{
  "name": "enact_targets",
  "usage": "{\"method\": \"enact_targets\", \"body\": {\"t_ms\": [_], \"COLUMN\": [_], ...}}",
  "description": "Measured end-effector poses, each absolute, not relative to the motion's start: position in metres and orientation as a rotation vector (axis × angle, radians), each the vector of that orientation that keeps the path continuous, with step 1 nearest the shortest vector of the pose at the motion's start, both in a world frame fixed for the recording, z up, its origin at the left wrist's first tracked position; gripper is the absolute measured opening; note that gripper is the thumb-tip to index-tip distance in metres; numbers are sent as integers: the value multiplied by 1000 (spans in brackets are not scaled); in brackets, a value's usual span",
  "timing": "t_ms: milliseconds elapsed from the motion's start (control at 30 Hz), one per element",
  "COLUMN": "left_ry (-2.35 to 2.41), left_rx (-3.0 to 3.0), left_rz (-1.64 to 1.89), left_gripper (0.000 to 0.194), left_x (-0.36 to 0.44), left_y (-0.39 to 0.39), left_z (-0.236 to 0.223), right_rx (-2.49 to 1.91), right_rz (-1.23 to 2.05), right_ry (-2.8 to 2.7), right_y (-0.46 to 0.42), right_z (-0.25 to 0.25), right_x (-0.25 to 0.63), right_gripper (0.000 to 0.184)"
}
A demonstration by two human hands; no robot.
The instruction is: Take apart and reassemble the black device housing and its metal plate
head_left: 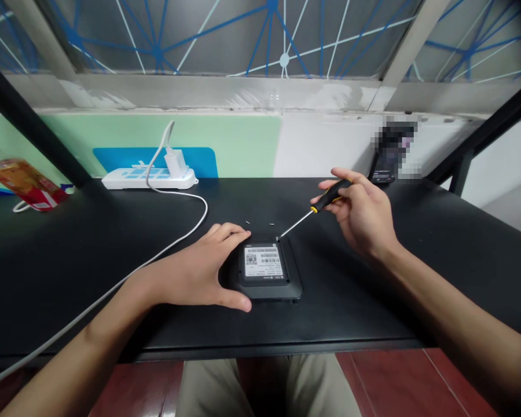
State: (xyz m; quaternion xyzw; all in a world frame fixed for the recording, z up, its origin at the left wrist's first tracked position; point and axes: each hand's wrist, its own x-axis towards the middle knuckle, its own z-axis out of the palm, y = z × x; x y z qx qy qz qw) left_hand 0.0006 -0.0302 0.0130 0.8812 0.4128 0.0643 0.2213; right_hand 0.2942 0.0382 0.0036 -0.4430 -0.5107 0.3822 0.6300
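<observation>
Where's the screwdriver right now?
Right of centre in the head view: the screwdriver is in the right hand, its tip at the far edge of the labelled black device, near its right corner.

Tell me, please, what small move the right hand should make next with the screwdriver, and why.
I'd probably tilt the screwdriver more upright with the right hand: its tip is at the far-right corner of the black device, but it leans rightward, while the left hand spans the device's left side.
</observation>
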Motion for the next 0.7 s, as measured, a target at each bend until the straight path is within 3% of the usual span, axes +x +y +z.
{"method": "enact_targets", "body": {"t_ms": [700], "left_ry": [1154], "left_rx": [2441], "left_rz": [193], "left_gripper": [112], "left_x": [4], "left_y": [-32], "left_z": [14], "right_rx": [-1006], "right_rz": [842], "right_ry": [-1209], "right_y": [35], "right_z": [3], "right_x": [295], "right_gripper": [30]}}
